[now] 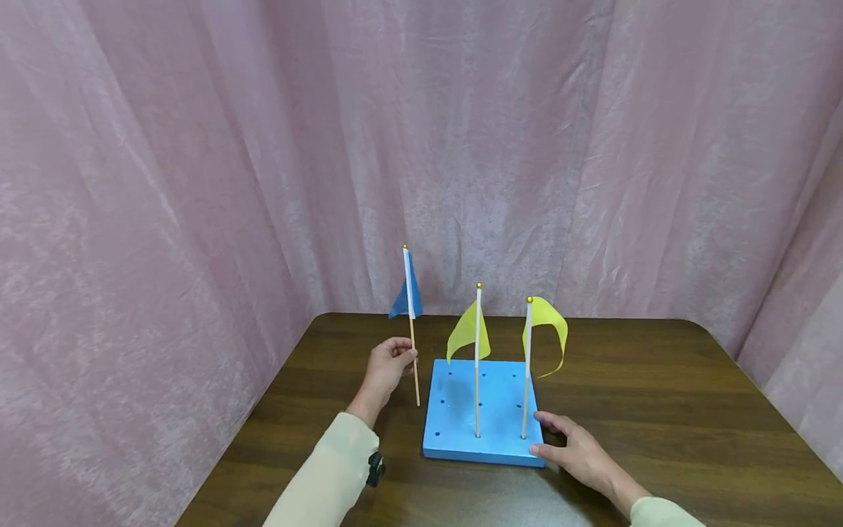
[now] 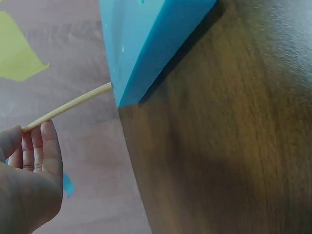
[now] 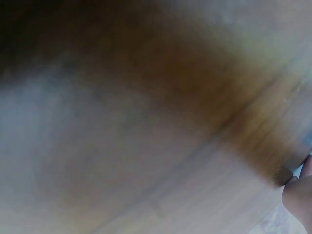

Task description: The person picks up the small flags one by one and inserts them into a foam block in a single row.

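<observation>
My left hand (image 1: 390,364) pinches the wooden stick of a blue flag (image 1: 404,296) between thumb and fingers. The flag stands nearly upright, its lower tip just left of a light blue board (image 1: 457,421) with rows of small holes. In the left wrist view, the stick (image 2: 73,103) runs from my fingers toward the board's corner. Two yellow flags stand in holes along the board's front row: one yellow flag (image 1: 470,333) in the middle, another yellow flag (image 1: 546,315) at the right. My right hand (image 1: 579,451) touches the board's right edge near the front corner, thumb and fingers spread apart.
The board lies on a dark brown wooden table (image 1: 626,380). Pink curtains (image 1: 461,146) hang behind the table and along its sides. The right wrist view is mostly blurred, with part of the hand at its right edge.
</observation>
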`<state>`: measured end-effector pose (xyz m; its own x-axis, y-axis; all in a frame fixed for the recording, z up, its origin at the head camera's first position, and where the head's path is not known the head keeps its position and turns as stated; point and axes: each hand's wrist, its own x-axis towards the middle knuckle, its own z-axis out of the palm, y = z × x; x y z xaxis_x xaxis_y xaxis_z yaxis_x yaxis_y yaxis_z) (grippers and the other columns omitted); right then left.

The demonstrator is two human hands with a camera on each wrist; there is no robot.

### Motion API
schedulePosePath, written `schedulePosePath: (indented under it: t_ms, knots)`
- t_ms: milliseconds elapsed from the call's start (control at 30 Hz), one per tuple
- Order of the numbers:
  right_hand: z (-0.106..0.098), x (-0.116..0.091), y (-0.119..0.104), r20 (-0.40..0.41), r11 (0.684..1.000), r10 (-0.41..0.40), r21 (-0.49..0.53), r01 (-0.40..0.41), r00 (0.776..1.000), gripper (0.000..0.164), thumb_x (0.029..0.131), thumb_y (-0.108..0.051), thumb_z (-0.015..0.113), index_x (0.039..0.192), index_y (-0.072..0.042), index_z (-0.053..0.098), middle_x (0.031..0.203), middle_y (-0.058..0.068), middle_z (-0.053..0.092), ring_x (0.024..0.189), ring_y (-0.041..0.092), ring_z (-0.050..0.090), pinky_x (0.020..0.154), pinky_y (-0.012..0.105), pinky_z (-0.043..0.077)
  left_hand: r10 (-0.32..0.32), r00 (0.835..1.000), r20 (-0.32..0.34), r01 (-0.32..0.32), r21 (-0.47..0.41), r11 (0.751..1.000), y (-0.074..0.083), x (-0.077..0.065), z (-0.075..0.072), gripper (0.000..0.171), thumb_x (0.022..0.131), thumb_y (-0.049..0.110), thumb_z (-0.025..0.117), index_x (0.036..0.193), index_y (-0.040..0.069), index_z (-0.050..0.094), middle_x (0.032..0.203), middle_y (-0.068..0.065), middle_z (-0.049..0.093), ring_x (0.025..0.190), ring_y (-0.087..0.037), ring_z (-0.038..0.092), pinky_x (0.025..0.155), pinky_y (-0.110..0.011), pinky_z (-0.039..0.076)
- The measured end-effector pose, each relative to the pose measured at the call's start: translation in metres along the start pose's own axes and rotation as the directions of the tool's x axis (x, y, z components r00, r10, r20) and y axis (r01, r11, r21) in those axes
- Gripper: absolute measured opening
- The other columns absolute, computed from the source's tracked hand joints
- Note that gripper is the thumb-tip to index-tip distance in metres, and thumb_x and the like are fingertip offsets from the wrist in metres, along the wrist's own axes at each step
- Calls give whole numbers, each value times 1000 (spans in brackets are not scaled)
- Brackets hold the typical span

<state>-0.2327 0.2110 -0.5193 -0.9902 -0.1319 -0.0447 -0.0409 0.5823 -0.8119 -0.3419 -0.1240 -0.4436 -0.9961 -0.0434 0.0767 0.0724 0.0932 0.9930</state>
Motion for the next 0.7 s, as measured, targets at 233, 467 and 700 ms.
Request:
schedulePosePath:
  t_ms: [233, 467, 700]
  knots:
    - [0, 0, 1, -4, 1000, -8, 4, 8, 1000, 70, 83, -37, 81, 140, -4, 55, 133, 17, 57, 127, 38, 49, 105, 63, 33, -6, 997, 73, 4, 27, 1000, -1, -9, 4, 11, 96, -1, 62, 106, -2, 62, 90, -9, 61, 86, -27, 65, 81, -45, 57]
    - [0, -1, 2, -14, 1000, -18, -2, 18, 1000, 69, 83, -35, 81, 139, -5, 55, 132, 16, 58, 126, 37, 50, 105, 63, 33, 18, 991, 133, -20, 14, 1000, -4, -17, 6, 13, 94, -2, 64, 106, -5, 60, 89, -7, 60, 86, -25, 64, 79, -42, 58]
    - [-1, -2, 3, -10, 1000, -6, -10, 6, 1000, 71, 82, -38, 81, 140, -6, 55, 132, 16, 58, 128, 38, 48, 105, 63, 32, 17, 984, 178, -19, 12, 1000, -4, -27, 6, 14, 94, 0, 65, 106, -5, 60, 91, -8, 61, 87, -23, 64, 77, -37, 58]
